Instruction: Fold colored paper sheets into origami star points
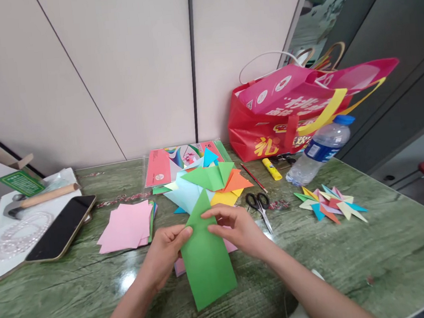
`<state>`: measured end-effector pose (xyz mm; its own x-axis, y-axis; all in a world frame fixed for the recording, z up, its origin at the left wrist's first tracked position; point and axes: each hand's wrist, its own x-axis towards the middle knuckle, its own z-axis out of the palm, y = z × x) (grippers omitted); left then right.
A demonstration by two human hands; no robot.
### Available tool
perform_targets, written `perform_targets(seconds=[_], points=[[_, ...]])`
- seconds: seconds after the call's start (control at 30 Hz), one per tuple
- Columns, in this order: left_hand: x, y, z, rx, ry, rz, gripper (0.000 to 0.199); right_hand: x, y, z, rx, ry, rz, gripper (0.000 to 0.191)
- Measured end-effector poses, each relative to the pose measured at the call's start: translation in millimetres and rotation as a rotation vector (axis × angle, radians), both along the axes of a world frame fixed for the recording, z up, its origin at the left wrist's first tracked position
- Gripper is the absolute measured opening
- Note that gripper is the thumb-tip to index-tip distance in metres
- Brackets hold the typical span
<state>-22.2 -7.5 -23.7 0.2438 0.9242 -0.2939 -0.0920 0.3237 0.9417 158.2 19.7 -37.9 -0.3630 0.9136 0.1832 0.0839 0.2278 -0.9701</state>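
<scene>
Between my two hands a sheet of green paper [209, 264] is held up, its top folded to a slanted point. My left hand [168, 250] pinches the left edge, thumb in front. On the upper right edge my right hand [237, 226] grips the sheet, fingers bent over it. Pink paper [180, 267] shows partly from behind the green sheet, mostly hidden. Just beyond lies a heap of folded paper pieces, among them a light blue piece [187, 191], a green piece [213, 176] and an orange piece [236, 180].
Left stand a pink paper stack [126, 227], a phone [63, 228], a hammer [46, 196] and a green box [17, 178]. Right lie scissors [259, 207], a pencil [254, 177], a glue stick [272, 169], a water bottle [320, 151], paper stars [331, 203] and a red bag [264, 119].
</scene>
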Motion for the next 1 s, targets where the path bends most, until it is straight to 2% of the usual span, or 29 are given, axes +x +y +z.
perform_targets(seconds=[0.13,0.23,0.3,0.53,0.73,0.87,1.0], points=[[1,-1,3.4,0.003,-0.100,-0.049,0.028,0,1,0.8,-0.063,0.042,-0.059,0.020],[1,0,2.5,0.010,-0.150,-0.035,0.026,-1,0,2.0,-0.066,0.034,-0.071,0.020],[-1,1,1.6,0.023,-0.149,0.040,0.025,-1,0,2.0,-0.066,0.014,-0.067,0.019],[-15,12,5.4,0.094,-0.171,0.448,0.030,1,1,-1.4,-0.048,-0.067,0.016,0.023],[-24,16,3.4,0.108,-0.183,0.639,0.026,1,-3,1.0,-0.134,0.050,0.158,0.026],[-24,18,3.3,0.099,-0.207,0.675,0.019,1,-4,3.0,-0.127,-0.001,0.140,0.021],[-18,15,7.3,0.087,-0.242,0.573,0.022,0,-2,2.4,-0.078,-0.018,0.077,0.012]])
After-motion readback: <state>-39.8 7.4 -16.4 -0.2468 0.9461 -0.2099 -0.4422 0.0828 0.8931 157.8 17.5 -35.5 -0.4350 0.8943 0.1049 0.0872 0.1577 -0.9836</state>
